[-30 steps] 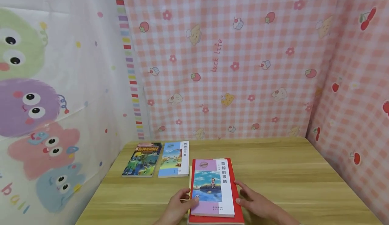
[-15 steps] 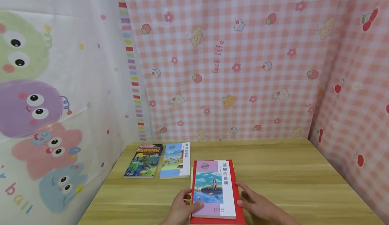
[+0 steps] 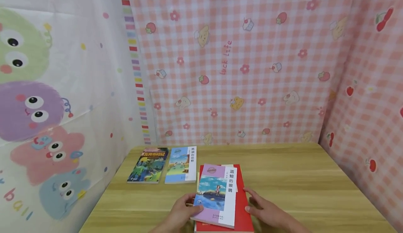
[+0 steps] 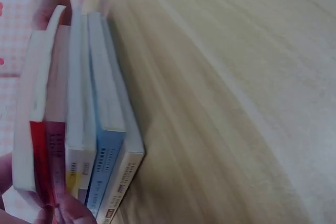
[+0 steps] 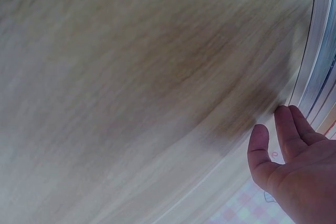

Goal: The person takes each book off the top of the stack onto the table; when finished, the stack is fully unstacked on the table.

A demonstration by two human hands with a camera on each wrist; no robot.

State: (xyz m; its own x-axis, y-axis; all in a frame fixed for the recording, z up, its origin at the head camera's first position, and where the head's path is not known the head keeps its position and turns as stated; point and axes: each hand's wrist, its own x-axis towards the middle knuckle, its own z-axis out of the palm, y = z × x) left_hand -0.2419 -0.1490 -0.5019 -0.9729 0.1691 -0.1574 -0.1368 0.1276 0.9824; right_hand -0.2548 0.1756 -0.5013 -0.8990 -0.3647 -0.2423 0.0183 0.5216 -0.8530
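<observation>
My left hand (image 3: 181,212) grips the lower left edge of a purple-and-white paperback book (image 3: 217,194), its thumb on the cover. That book lies slightly askew on top of a stack, over a red book (image 3: 244,213). Seen from the side in the left wrist view, several books of differing thickness make up the stack, including one with a blue spine (image 4: 105,166). My right hand (image 3: 267,210) rests its fingertips by the right side of the stack, fingers relaxed and slightly bent. In the right wrist view its fingers reach the edge of the lower books (image 5: 315,51).
Toward the back left of the wooden table (image 3: 283,170) lie a dark, colourful book (image 3: 148,166) and a light-blue book (image 3: 181,166), side by side. Pink checked cloth (image 3: 252,86) hangs behind and right; a white cartoon-print cloth (image 3: 94,121) hangs left.
The purple-and-white book has slid left and turned a little in my left hand, baring more of the red book at its right. My right hand has stayed by the stack.
</observation>
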